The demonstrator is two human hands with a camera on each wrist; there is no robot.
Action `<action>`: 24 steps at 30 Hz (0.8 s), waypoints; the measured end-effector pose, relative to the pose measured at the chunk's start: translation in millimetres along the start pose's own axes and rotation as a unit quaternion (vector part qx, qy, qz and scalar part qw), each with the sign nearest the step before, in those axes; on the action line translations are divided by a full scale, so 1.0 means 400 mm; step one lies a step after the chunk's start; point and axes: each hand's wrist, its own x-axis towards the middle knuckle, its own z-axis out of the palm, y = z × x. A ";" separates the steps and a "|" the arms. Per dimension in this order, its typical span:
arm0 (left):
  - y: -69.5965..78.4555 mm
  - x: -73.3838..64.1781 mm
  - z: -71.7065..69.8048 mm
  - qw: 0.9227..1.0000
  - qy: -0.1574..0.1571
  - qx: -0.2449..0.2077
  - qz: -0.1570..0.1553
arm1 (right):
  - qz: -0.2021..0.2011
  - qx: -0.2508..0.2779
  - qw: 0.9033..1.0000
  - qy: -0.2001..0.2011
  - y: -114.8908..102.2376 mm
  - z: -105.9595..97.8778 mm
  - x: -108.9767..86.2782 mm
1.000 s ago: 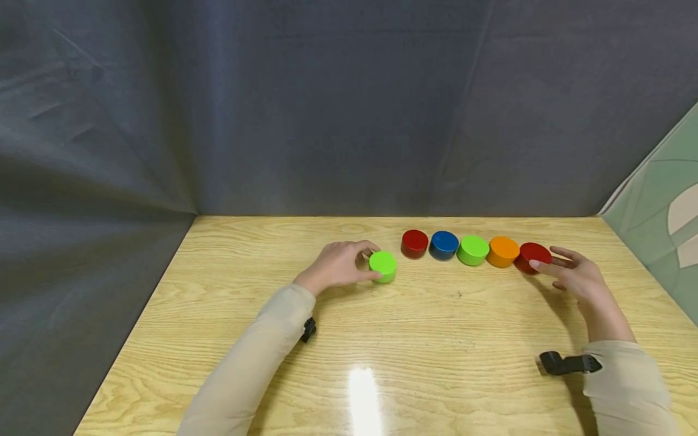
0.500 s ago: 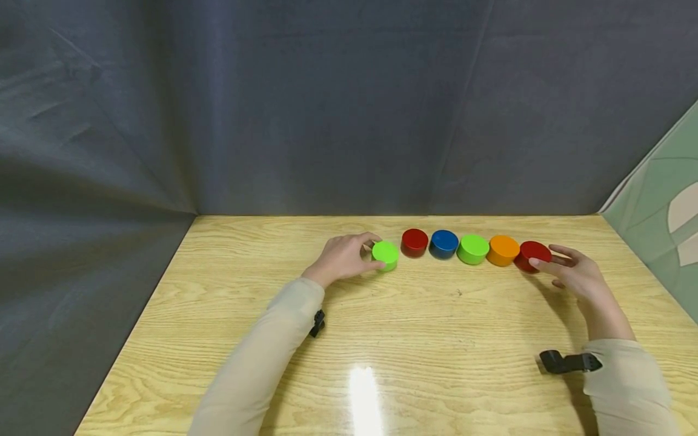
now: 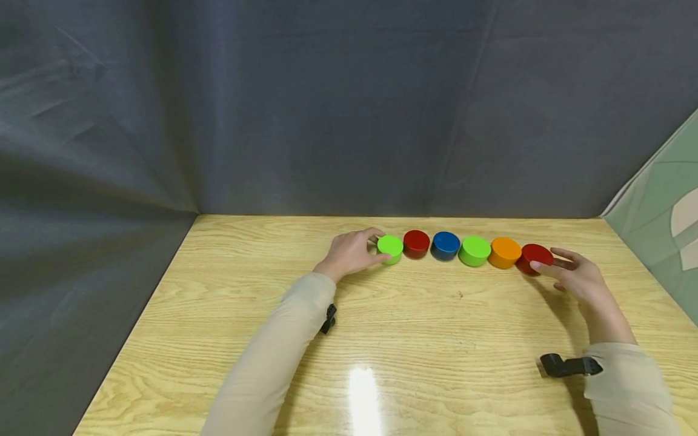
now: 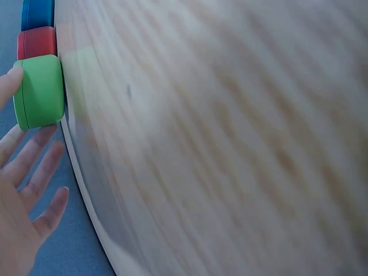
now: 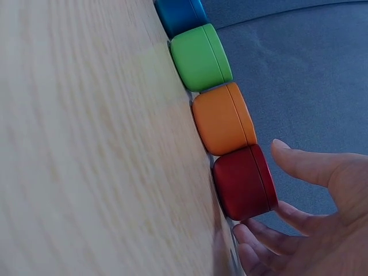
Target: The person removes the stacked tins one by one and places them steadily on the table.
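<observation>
My left hand (image 3: 351, 251) pinches a bright green round lidded container (image 3: 389, 245) between thumb and fingers, at the left end of a row. Just right of it sits a dark red container (image 3: 416, 243). In the left wrist view the held green container (image 4: 43, 92) stands on its base, lid seam toward the thumb. At the row's right end my right hand (image 3: 584, 281) rests beside another dark red container (image 3: 533, 257). Its fingertips are at the side of that red container (image 5: 241, 184), and the thumb stands apart from the lid.
Between the two red ones stand a blue container (image 3: 445, 245), a second green container (image 3: 474, 250) and an orange container (image 3: 504, 252). All are on a wooden table (image 3: 425, 339), near its back edge. A dark grey cloth (image 3: 349, 109) hangs behind.
My left hand has moved the green container back and slightly right, up to the left end of the row. The right hand stays where it was.
</observation>
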 end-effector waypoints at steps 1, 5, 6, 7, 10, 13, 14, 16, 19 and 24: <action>0.001 0.002 0.001 1.000 0.002 0.000 -0.001 | 0.004 0.000 1.000 0.001 -0.001 0.001 0.000; 0.006 0.008 0.005 1.000 0.008 0.004 -0.007 | 0.014 -0.002 1.000 0.002 -0.004 0.000 0.003; 0.008 0.010 0.007 1.000 0.008 0.006 -0.008 | 0.017 -0.002 1.000 0.003 -0.004 0.000 0.003; 0.010 0.011 0.008 1.000 0.008 0.007 -0.010 | 0.016 -0.004 1.000 0.004 -0.004 0.000 0.003; 0.016 0.015 0.011 1.000 0.005 0.013 -0.016 | 0.008 -0.004 1.000 0.004 -0.001 -0.003 0.003; 0.022 0.018 0.012 1.000 0.000 0.018 -0.024 | -0.006 -0.002 1.000 0.005 0.002 -0.008 0.002; 0.023 0.020 0.012 0.999 -0.002 0.019 -0.026 | -0.010 -0.001 1.000 0.006 0.002 -0.010 0.001; 0.026 0.021 0.012 0.999 -0.005 0.019 -0.030 | -0.017 -0.006 1.000 0.008 0.001 -0.013 -0.001; 0.026 0.023 0.011 0.999 -0.010 0.016 -0.032 | -0.019 -0.019 1.000 0.011 -0.004 -0.018 -0.008; 0.026 0.019 0.002 0.999 -0.011 -0.002 -0.034 | -0.029 -0.047 0.998 0.028 -0.023 -0.025 -0.017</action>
